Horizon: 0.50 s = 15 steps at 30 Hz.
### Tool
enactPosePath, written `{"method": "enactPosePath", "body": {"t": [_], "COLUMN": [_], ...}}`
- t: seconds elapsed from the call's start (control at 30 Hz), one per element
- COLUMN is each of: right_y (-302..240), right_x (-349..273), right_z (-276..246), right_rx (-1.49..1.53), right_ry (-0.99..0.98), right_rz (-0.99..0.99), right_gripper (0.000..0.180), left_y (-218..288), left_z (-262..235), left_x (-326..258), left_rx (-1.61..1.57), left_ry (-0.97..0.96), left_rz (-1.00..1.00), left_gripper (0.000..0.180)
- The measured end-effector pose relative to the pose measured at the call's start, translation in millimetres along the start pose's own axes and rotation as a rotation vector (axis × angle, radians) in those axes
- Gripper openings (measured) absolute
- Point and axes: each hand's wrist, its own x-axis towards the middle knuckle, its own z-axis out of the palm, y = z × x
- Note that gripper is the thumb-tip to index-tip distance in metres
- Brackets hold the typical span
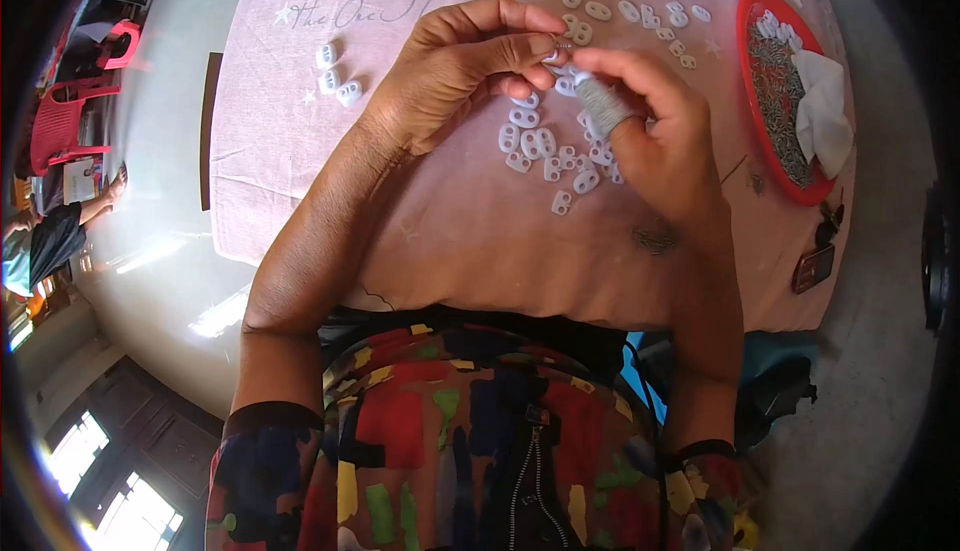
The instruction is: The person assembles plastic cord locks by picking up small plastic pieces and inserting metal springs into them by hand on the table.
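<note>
Over the far middle of the table, my left hand [465, 56] pinches a small white plastic piece between thumb and fingers. A small metal screw [564, 46] shows at its fingertips. Close against it, my right hand [655, 116] has its fingers bent inward, with the index fingertip beside the screw. Grey wrapping [603, 106] covers the right thumb. What lies between the right fingertips is too small to make out. Below and between the hands lie several loose white two-hole plastic pieces [524, 117].
A red oval tray [752, 101] at the right holds many small screws [778, 86], some white pieces and a white cloth [822, 111]. More white pieces [628, 13] lie at the back, and a few [330, 81] at the left. Screws [655, 241] lie by my right forearm.
</note>
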Motion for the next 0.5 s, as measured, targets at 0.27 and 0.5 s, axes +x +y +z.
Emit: {"method": "enactPosePath", "body": {"t": [0.27, 0.5], "right_y": [-19, -15], "right_x": [8, 8], "right_z": [-16, -14], "right_rx": [0.535, 0.578], "right_ry": [0.019, 0.025], "right_rz": [0.539, 0.536], "right_gripper": [0.027, 0.023], "left_y": [-1, -2], "left_z": [6, 8], "left_x": [-1, -2], "left_rx": [-0.008, -0.043], "left_ry": [0.001, -0.006], "left_rz": [-0.026, -0.038], "left_gripper": [0.024, 0.023]}}
